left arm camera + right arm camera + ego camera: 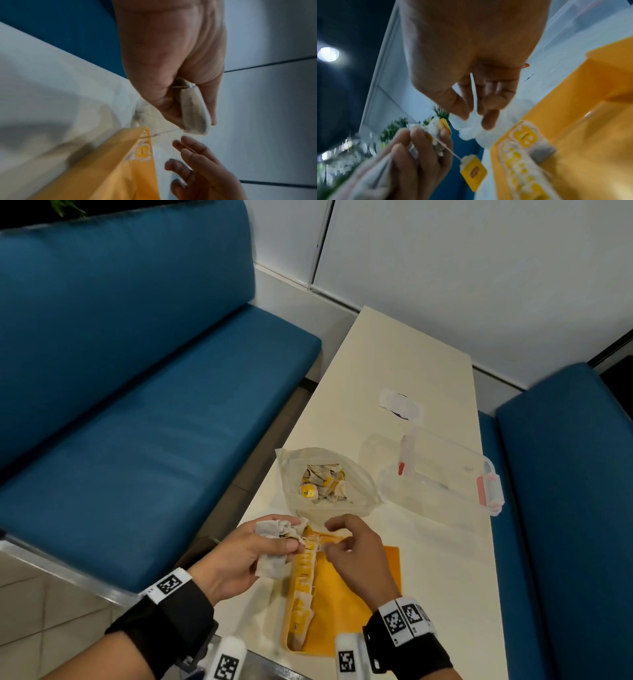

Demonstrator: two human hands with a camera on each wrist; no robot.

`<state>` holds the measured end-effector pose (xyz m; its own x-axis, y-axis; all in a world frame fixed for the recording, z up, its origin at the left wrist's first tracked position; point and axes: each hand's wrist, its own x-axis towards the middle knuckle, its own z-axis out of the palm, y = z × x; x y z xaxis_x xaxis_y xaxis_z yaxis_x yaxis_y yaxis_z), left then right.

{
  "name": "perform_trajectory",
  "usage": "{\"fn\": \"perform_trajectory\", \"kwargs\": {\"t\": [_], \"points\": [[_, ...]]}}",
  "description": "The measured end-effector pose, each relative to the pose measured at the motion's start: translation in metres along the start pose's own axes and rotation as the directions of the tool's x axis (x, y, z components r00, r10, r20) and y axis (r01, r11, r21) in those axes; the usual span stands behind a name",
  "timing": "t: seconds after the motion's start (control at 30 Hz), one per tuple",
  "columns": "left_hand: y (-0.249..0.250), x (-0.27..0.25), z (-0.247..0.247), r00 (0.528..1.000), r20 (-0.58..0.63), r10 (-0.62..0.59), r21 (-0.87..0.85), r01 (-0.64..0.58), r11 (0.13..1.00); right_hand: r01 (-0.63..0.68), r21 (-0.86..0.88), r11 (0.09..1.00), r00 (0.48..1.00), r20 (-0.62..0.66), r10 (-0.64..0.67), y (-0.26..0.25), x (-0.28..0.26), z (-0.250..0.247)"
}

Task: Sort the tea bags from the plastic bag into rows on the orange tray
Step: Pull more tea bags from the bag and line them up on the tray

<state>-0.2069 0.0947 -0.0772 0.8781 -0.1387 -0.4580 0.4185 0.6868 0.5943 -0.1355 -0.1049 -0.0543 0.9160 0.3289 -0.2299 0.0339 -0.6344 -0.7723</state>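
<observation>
My left hand (291, 537) grips a bunch of crumpled tea bags (270, 546) just left of the orange tray (363, 594); in the left wrist view one bag (193, 112) sits pinched between thumb and fingers. A yellow tag (473, 173) dangles from the bunch on a string. My right hand (334, 537) hovers over the tray's far left corner with loosely curled fingers, and nothing shows between them. One row of tea bags (303, 587) lies along the tray's left edge. Beyond the tray, the open plastic bag (329, 484) holds several more tea bags.
A clear plastic box (442, 474) with pink clasps stands right of the bag, and a small flat packet (400, 405) lies farther back. The cream table (428, 559) is narrow, with blue benches (154, 422) on both sides. The tray sits near the table's left edge.
</observation>
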Motion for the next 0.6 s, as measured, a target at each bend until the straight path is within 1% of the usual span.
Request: {"fn": "perform_trajectory", "kwargs": {"t": [0.07,0.1,0.17,0.23,0.3,0.37,0.43,0.5,0.6], "points": [[0.003,-0.001,0.003,0.999,0.047,-0.003,-0.079,0.007,0.997,-0.101,0.19,0.977,0.978,0.198,0.062,-0.014,-0.002,-0.001],[0.005,-0.001,0.005,0.998,0.063,-0.003,-0.103,0.009,0.995,-0.136,0.251,0.958,0.959,0.275,0.064,-0.018,-0.002,-0.001],[0.008,-0.001,0.008,0.995,0.099,-0.006,-0.141,0.02,0.99,-0.158,0.33,0.931,0.935,0.353,0.033,-0.021,0.0,0.0],[0.009,0.0,0.008,0.991,0.136,-0.012,-0.141,0.031,0.99,-0.149,0.383,0.911,0.937,0.349,0.007,-0.021,0.001,0.002],[0.009,0.0,0.008,0.986,0.167,-0.016,-0.124,0.037,0.992,-0.123,0.415,0.901,0.952,0.306,-0.011,-0.019,0.001,0.004],[0.009,-0.001,0.007,0.982,0.19,-0.018,-0.106,0.039,0.994,-0.107,0.429,0.897,0.965,0.263,-0.011,-0.016,0.002,0.004],[0.009,-0.002,0.006,0.98,0.197,-0.023,-0.106,0.044,0.993,-0.118,0.43,0.895,0.967,0.255,0.005,-0.016,0.004,0.003],[0.009,-0.002,0.006,0.977,0.214,-0.021,-0.122,0.048,0.991,-0.154,0.413,0.897,0.956,0.293,0.029,-0.018,0.004,0.002],[0.011,-0.001,0.01,0.97,0.244,-0.016,-0.152,0.055,0.987,-0.198,0.419,0.886,0.909,0.417,0.006,-0.02,0.001,0.006]]}}
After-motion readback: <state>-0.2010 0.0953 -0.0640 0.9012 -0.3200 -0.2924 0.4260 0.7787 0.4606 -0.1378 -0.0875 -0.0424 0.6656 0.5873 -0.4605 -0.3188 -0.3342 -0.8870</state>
